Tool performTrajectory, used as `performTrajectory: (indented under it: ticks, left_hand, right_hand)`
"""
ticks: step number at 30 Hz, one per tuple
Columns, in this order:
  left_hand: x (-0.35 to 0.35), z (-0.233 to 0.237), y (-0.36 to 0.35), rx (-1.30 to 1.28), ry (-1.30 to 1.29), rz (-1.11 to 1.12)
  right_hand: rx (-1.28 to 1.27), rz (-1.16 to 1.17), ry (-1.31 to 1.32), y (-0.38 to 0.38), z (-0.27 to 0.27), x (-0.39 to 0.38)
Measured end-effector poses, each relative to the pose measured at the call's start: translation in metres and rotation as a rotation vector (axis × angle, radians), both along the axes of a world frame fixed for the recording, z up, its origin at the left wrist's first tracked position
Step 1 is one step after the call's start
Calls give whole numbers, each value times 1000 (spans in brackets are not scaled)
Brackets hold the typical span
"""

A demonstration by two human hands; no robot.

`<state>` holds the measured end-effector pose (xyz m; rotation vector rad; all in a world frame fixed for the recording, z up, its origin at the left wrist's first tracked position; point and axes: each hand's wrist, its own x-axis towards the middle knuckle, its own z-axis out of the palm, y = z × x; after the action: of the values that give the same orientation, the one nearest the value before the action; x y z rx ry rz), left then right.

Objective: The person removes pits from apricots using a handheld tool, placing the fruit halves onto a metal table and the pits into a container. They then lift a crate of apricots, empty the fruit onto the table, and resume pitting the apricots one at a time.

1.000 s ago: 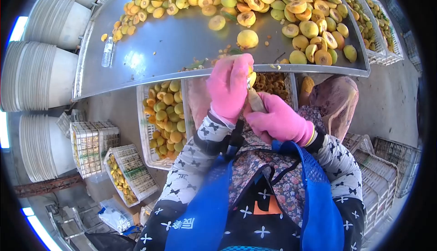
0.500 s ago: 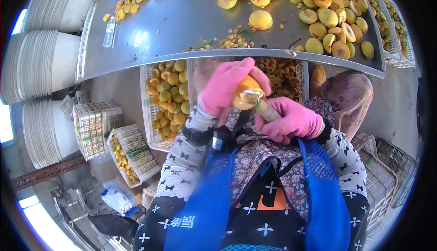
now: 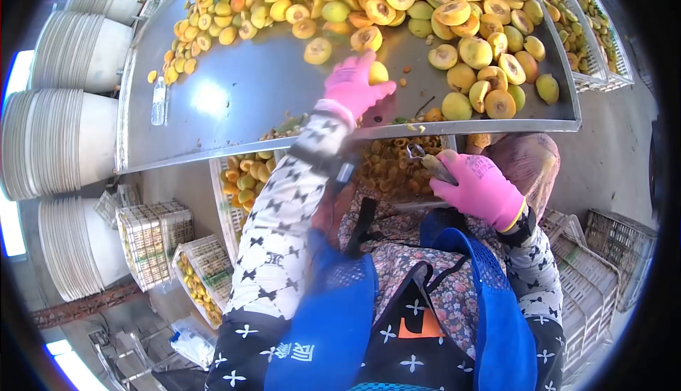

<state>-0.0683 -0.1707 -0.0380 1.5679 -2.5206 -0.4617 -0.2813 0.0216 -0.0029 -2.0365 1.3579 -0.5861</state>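
My left hand point(image 3: 355, 87), in a pink glove, reaches over the metal table point(image 3: 234, 118). Its fingers and thumb close around a yellow peach point(image 3: 378, 73) on the tabletop. In my pink-gloved right hand point(image 3: 477, 187), low at the table's front edge, is a pitting tool point(image 3: 441, 170) gripped by its thick handle. The tool's metal loop point(image 3: 415, 151) points up and left, with no fruit on it. Many halved peaches point(image 3: 477, 51) are heaped across the back and right of the table, cut faces showing on several.
Below the table edge sits a crate of brownish scraps point(image 3: 397, 164), with a crate of peaches point(image 3: 245, 178) to its left. A plastic bottle point(image 3: 159, 102) stands on the table's left. White crates point(image 3: 154, 231) and stacked round trays point(image 3: 78, 238) line the left side.
My left hand has gone from in front of my chest to a peach on the table; the peach half it held is gone from it. My right hand has drawn the tool away rightward.
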Motion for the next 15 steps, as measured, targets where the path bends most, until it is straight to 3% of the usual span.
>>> performTrajectory:
  ticks: [1,4,6,8,12,14,15]
  left_hand:
    - [-8,-2,-3,-87,-191,-42]
    - [10,10,-7,645,600,142]
    - [17,31,13,900,1143,135]
    - [28,57,44,1122,1703,123]
    - [27,69,86,1003,1710,200]
    - [26,67,103,947,1685,194]
    - [28,72,112,1047,1722,161]
  right_hand:
    - [16,-46,-47,3,-1,-1]
    - [101,-186,-216,9,-1,-4]
    - [208,-254,-362,7,13,3]
    - [38,-295,-395,3,12,17]
    - [-294,-287,-326,-9,21,45]
    - [-341,-227,-192,-12,29,50]
    - [-376,-198,-152,-13,32,54]
